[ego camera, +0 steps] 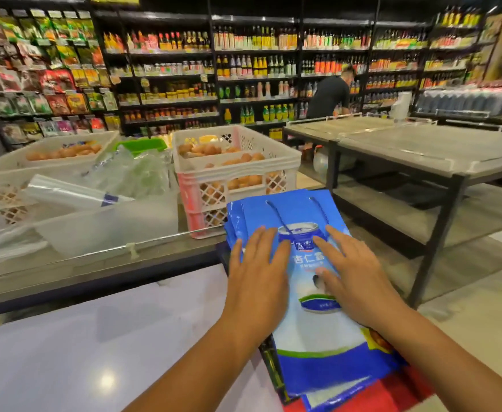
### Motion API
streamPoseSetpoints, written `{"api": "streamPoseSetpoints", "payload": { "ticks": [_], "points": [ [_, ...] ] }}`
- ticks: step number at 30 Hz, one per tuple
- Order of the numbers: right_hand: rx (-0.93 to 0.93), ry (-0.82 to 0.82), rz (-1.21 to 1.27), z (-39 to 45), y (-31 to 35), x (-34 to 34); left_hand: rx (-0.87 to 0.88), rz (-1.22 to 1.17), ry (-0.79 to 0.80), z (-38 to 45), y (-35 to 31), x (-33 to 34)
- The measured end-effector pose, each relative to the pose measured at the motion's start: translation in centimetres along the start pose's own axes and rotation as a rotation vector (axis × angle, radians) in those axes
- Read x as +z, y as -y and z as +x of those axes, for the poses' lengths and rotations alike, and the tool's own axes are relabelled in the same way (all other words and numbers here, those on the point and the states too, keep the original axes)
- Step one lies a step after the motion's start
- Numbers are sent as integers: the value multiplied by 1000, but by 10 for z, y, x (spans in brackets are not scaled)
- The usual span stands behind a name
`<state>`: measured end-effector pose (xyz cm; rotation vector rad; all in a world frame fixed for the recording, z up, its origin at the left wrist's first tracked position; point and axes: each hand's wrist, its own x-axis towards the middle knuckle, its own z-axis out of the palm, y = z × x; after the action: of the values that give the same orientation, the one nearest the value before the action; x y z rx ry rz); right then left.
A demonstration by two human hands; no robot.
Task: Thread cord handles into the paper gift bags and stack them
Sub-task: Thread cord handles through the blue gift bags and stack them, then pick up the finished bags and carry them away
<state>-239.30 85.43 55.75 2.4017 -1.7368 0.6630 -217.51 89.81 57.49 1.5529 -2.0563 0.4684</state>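
Note:
A flat blue and white paper gift bag (312, 331) printed with a can lies on top of a stack of like bags (347, 391) at the right end of a white counter (95, 352). A dark blue cord handle (279, 217) runs from two holes near the bag's far edge down over its face. My left hand (257, 278) lies flat on the bag's left half, fingers straight and spread. On the right half, my right hand (353, 278) presses down the same way. Neither hand holds anything.
Behind the counter a glass ledge (95, 257) carries white crates of eggs (234, 173) and a roll of plastic bags (74, 191). A grey metal shelf table (422, 156) stands to the right. A person in black (330, 93) bends at the far bottle shelves.

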Motion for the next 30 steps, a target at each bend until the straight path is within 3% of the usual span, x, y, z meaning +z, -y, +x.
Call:
{"api": "streamPoseSetpoints", "payload": {
  "ticks": [2,6,13,17,23,26,28,30],
  "points": [
    [-88,113,30,0,6,7,50,-33,92,-3,-5,11],
    [-101,213,-25,-1,4,18,-26,-94,267,-13,-6,33],
    [-100,264,-40,-6,8,19,-70,-129,242,-22,-9,53],
    [-33,325,-13,-3,16,16,-93,-94,344,-15,-6,54],
    [-49,259,-20,0,12,20,0,-3,480,-3,3,28],
    [-35,365,87,7,6,13,46,-154,499,9,26,10],
    [-66,387,240,11,0,3,-82,-359,405,10,45,-8],
    [-24,282,478,18,-10,-10,-353,-436,325,3,60,-25]
  ]
}}
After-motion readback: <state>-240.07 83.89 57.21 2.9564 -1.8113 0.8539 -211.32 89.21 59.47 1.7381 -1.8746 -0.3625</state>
